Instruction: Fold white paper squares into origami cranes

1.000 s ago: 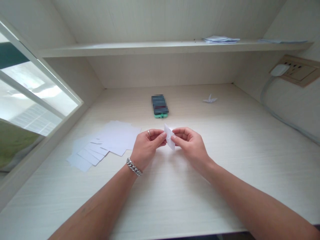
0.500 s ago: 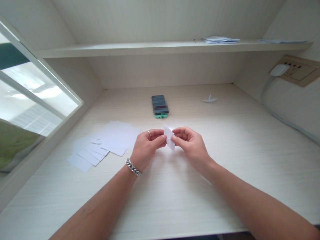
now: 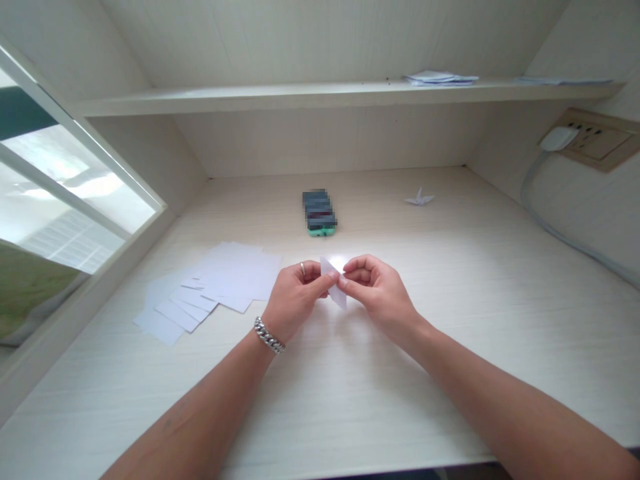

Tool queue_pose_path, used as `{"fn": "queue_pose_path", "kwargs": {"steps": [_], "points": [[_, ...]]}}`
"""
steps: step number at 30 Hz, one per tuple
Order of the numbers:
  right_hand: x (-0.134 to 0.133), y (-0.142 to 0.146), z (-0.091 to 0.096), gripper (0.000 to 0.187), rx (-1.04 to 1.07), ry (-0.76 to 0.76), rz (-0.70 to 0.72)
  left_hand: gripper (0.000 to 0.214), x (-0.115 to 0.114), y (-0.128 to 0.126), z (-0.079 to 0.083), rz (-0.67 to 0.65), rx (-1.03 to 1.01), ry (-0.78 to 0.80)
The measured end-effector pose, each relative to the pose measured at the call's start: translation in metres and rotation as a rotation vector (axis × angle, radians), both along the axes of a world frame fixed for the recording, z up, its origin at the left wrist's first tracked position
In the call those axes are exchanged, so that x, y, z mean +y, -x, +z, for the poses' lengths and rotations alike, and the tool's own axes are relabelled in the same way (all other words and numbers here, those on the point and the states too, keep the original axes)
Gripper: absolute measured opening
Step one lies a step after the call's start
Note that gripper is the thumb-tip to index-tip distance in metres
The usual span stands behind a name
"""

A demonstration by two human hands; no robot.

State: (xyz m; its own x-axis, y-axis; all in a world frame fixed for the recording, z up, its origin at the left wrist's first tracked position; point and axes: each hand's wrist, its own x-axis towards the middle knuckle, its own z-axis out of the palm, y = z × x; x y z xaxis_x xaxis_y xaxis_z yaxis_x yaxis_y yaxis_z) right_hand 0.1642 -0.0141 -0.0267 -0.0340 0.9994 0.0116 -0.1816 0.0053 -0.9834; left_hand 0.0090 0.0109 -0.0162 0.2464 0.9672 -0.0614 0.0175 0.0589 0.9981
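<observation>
A small folded piece of white paper [image 3: 340,298] is held up above the desk, between my two hands. My left hand [image 3: 296,293], with a ring and a chain bracelet, pinches it with the thumb on its near face; the fingers behind are partly hidden. My right hand [image 3: 379,288] grips its right edge between thumb and fingertips. Left of my hands, several loose white sheets [image 3: 240,270] lie spread and overlapping. Farther back at the right stands a small folded paper crane [image 3: 419,197].
A phone with a green edge [image 3: 321,213] lies beyond my hands, its face blurred out. The shelf [image 3: 250,98] above holds folded papers [image 3: 441,79]. At right, a white plug [image 3: 559,139] sits in the wall socket with its cable [image 3: 560,237] trailing down. A window frame [image 3: 120,157] borders the left.
The folded paper has shifted slightly left and down and turned a little. My left thumb lies farther across it, and my right fingertips have moved to its right edge.
</observation>
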Motion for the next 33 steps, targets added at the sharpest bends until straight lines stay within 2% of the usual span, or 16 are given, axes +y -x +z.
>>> {"fn": "queue_pose_path", "kwargs": {"steps": [7, 15, 19, 24, 30, 33], "points": [[-0.001, -0.001, 0.001, 0.029, -0.066, 0.007, 0.038, 0.038, 0.001, 0.000, -0.003, 0.047, 0.018, -0.002], [0.001, -0.010, 0.009, 0.036, -0.061, 0.023, -0.034, 0.026, 0.000, 0.001, 0.003, 0.031, -0.012, 0.062], [0.001, -0.011, 0.011, 0.037, -0.126, 0.030, 0.001, 0.026, -0.002, 0.001, 0.005, -0.045, 0.069, 0.030], [0.003, -0.013, 0.011, 0.040, -0.142, 0.044, -0.026, 0.026, -0.002, -0.001, 0.004, 0.012, 0.047, 0.014], [0.003, -0.014, 0.008, 0.040, -0.198, 0.029, -0.003, 0.028, 0.000, 0.002, -0.002, -0.093, 0.127, -0.013], [0.005, -0.015, 0.008, 0.041, -0.173, 0.045, -0.008, 0.027, 0.000, 0.002, -0.002, -0.079, 0.130, -0.021]]}}
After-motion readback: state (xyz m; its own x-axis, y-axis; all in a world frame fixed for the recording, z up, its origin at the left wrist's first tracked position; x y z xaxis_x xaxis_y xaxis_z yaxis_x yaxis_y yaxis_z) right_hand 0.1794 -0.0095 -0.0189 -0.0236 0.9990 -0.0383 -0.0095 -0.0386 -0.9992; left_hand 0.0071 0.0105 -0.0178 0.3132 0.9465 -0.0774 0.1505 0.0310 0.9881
